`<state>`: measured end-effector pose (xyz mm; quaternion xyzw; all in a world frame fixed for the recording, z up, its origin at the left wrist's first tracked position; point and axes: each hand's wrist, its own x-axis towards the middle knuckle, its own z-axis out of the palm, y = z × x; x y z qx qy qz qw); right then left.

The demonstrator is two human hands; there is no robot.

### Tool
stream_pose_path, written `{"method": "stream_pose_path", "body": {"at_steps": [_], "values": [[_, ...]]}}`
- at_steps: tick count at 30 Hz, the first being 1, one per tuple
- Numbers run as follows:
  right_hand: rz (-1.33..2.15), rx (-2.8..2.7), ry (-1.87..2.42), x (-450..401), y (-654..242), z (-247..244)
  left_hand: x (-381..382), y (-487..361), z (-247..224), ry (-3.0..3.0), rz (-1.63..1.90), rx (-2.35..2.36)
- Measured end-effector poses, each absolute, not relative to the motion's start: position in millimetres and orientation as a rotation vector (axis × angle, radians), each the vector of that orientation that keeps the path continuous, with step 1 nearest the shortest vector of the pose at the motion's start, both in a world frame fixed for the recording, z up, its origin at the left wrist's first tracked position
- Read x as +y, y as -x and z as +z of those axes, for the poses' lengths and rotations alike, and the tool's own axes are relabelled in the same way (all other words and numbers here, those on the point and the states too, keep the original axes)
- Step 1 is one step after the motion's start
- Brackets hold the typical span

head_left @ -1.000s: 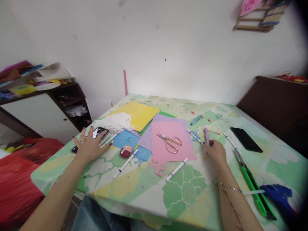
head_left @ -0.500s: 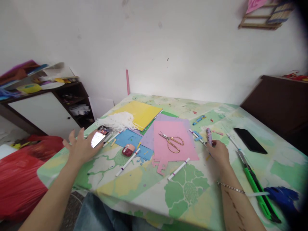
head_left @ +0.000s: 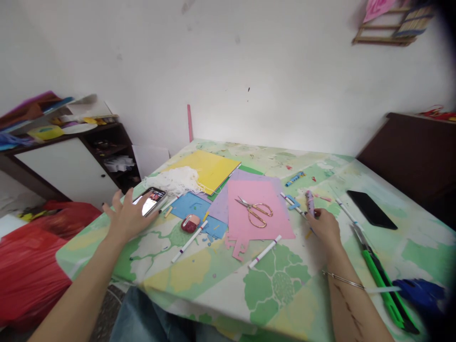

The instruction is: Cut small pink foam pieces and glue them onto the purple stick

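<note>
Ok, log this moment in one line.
left hand: over lit phone | right hand: holding pink tube | scissors: on pink paper

Lit phone (head_left: 154, 199) is partly covered by the spread left hand (head_left: 126, 216); contact cannot be told. Pink stick (head_left: 309, 202) is held at its near end by the right hand (head_left: 323, 227). Scissors (head_left: 264, 207) are laid, parted, on pink paper (head_left: 281, 225), by which purple paper (head_left: 219, 206) is overlapped. White string (head_left: 178, 179) is heaped beside yellow card (head_left: 217, 168) on the desk (head_left: 213, 280).
</note>
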<state>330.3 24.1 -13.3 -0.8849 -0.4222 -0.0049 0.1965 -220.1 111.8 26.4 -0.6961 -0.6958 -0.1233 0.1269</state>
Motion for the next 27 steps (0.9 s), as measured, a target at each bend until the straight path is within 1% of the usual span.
{"method": "stream_pose_path", "body": {"at_steps": [6,11,18,27], "values": [[-0.002,-1.182,2.487,24,-330,-13,122,216,32,1.926,-0.271,-2.116],[0.013,-1.178,2.493,24,-330,-12,127,210,45,1.994,-0.21,-2.242],[0.035,-1.187,2.482,25,-329,-10,130,210,51,2.022,-0.178,-2.273],[0.018,-1.188,2.46,27,-325,-9,137,218,51,2.031,-0.249,-2.333]]}}
